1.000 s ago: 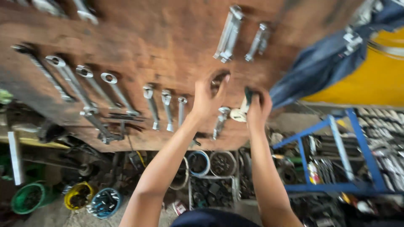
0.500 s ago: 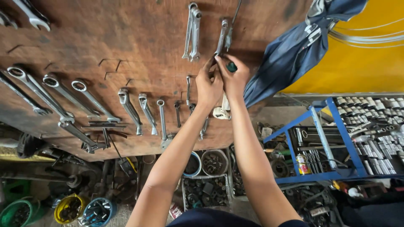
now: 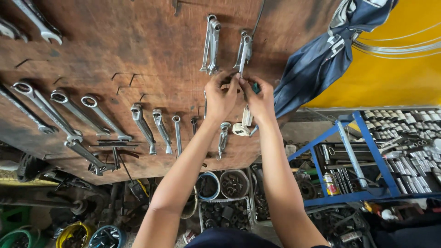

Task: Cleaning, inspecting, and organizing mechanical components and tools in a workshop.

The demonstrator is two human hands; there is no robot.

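Both hands up at the wooden tool board (image 3: 115, 50).
L hand (image 3: 220, 97) & R hand (image 3: 258, 98) pinch narrow round a hanging wrench (image 3: 244, 51); I see a small green thing (image 3: 255, 87) in R fingers.

Two bare forearms fill the view — no sleeves, watch or bracelets on either. The left hand (image 3: 220, 98) and right hand (image 3: 259, 101) are ungloved, with no rings to be seen. At the lower edge — a dark navy garment (image 3: 229, 239).
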